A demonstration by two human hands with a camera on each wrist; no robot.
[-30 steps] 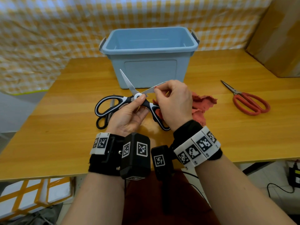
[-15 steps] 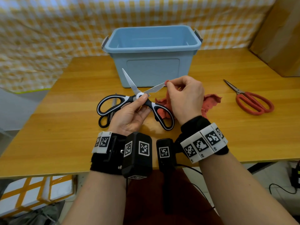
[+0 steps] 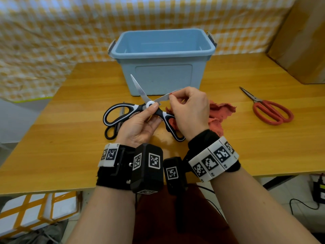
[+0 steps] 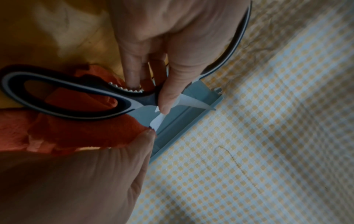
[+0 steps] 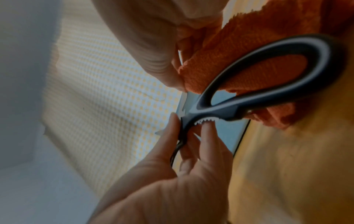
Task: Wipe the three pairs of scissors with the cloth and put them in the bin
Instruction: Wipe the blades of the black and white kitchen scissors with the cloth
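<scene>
My left hand [image 3: 140, 120] pinches the black-and-white scissors [image 3: 123, 111] at the pivot, thumb on top, blades spread wide above the table. My right hand [image 3: 190, 110] pinches the red cloth [image 3: 221, 111] around the right blade near its tip. In the left wrist view the scissors [image 4: 76, 100] lie over the cloth [image 4: 76, 133]; the right wrist view shows the cloth [image 5: 239, 45] folded over the blade. A small black pair of scissors [image 3: 112, 131] lies on the table under the held pair. Red-handled scissors [image 3: 270, 111] lie at the right. The blue bin [image 3: 161, 62] stands behind my hands.
The wooden table [image 3: 52, 155] has its front edge close to my wrists. A cardboard box [image 3: 302, 41] stands at the back right. A yellow checked cloth [image 3: 52, 32] hangs behind the table. Cables lie on the floor at the lower right.
My right hand has slid the cloth back and forth along the right blade. My left hand keeps its pinch at the pivot, the blades still spread.
</scene>
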